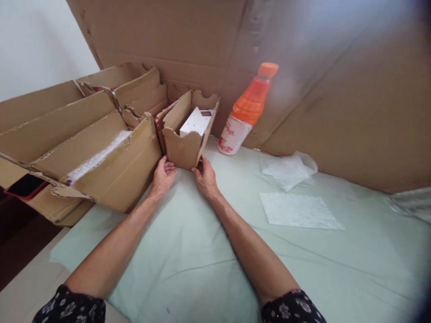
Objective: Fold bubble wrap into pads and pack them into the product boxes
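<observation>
White box (192, 124) already inside small carton (182, 148); bubble wrap (299, 211) lies unused. Right hand (206, 179) pinches small carton's lower corner; left hand (163, 177) half-curled alongside, can't tell if gripping.

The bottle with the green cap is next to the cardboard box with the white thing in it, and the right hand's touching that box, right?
Almost: the head view shows the cap is orange, not green. The bottle is next to the cardboard box with the white thing in it, and the right hand is touching that box.
</observation>
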A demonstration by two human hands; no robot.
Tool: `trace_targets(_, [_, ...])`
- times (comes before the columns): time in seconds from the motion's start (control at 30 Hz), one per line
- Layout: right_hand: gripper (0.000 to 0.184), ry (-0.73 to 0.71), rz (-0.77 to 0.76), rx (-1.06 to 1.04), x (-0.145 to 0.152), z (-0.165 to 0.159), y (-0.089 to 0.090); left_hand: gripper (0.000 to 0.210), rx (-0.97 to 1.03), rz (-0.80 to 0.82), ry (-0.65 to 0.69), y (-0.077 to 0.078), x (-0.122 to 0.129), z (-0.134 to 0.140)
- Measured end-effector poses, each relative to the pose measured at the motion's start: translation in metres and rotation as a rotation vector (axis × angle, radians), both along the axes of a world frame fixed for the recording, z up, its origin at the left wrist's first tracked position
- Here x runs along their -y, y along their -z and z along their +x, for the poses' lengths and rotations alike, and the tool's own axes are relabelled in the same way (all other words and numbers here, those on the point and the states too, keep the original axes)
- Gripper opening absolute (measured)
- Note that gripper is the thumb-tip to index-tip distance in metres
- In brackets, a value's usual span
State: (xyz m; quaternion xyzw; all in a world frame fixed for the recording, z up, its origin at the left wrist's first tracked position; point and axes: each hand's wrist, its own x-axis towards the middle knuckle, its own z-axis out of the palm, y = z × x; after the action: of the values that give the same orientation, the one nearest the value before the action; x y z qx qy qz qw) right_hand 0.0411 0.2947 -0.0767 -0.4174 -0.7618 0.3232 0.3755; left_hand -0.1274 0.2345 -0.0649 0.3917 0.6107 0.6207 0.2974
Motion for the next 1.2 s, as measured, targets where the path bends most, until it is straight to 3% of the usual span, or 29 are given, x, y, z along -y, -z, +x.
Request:
trace_targets(0.17, [0.066, 0.03, 0.001, 0.102, 0.047, 0.025, -0.015, 0.072, -0.005, -0.031, -0.065, -0.009, 0.009, 0.002])
trace_targets(0.27, [0.049, -0.054, 0.053, 0.237, 0.105, 0.06, -0.023, 0.076, -0.046, -0.084, -0.052, -0.019, 0.036, 0.015])
trace_targets(0.33, [0.04, -0.147, 0.143, 0.398, 0.149, 0.085, -0.028, 0.075, -0.106, -0.115, 0.027, -0.022, 0.062, 0.025])
trace_targets(0.37, [0.039, -0.185, 0.193, 0.48, 0.169, 0.099, -0.03, 0.07, -0.174, -0.133, 0.085, -0.022, 0.076, 0.03])
trace_targets(0.43, [0.041, -0.214, 0.269, 0.588, 0.204, 0.129, -0.033, 0.048, -0.685, -0.118, 0.308, -0.017, 0.103, 0.041])
trace_targets(0.5, [0.038, -0.181, 0.287, 0.64, 0.227, 0.17, -0.036, 0.043, -0.965, 0.058, 0.483, -0.008, 0.127, 0.057])
trace_targets(0.57, [0.033, -0.023, 0.25, 0.694, 0.237, 0.224, -0.047, 0.04, -1.084, 0.239, 0.63, 0.0, 0.149, 0.079])
trace_targets(0.6, [0.03, 0.124, 0.213, 0.739, 0.238, 0.256, -0.057, 0.037, -1.114, 0.313, 0.681, 0.003, 0.158, 0.091])
trace_targets(0.7, [0.033, 0.751, 0.069, 0.922, 0.229, 0.362, -0.106, 0.033, -1.163, 0.45, 0.753, 0.002, 0.178, 0.124])
trace_targets(0.73, [0.037, 0.898, 0.068, 0.932, 0.225, 0.397, -0.127, 0.032, -1.17, 0.474, 0.759, 0.0, 0.183, 0.132])
trace_targets(0.87, [0.05, 1.318, 0.113, 0.879, 0.211, 0.519, -0.198, 0.032, -1.189, 0.499, 0.755, -0.009, 0.19, 0.145])
trace_targets(0.93, [0.027, 1.48, 0.074, 0.826, 0.205, 0.565, -0.216, 0.032, -1.189, 0.468, 0.747, -0.011, 0.192, 0.145])
trace_targets(0.97, [0.021, 1.561, -0.016, 0.799, 0.202, 0.583, -0.22, 0.033, -1.185, 0.445, 0.74, -0.012, 0.192, 0.145])
trace_targets(1.03, [0.041, 1.622, -0.158, 0.729, 0.197, 0.607, -0.219, 0.033, -1.171, 0.407, 0.722, -0.012, 0.193, 0.145])
trace_targets(1.1, [0.05, 1.581, -0.203, 0.682, 0.197, 0.615, -0.212, 0.034, -1.152, 0.394, 0.711, -0.011, 0.194, 0.145])
trace_targets(1.2, [0.032, 1.419, -0.063, 0.729, 0.219, 0.599, -0.196, 0.032, -1.106, 0.375, 0.706, -0.012, 0.194, 0.144])
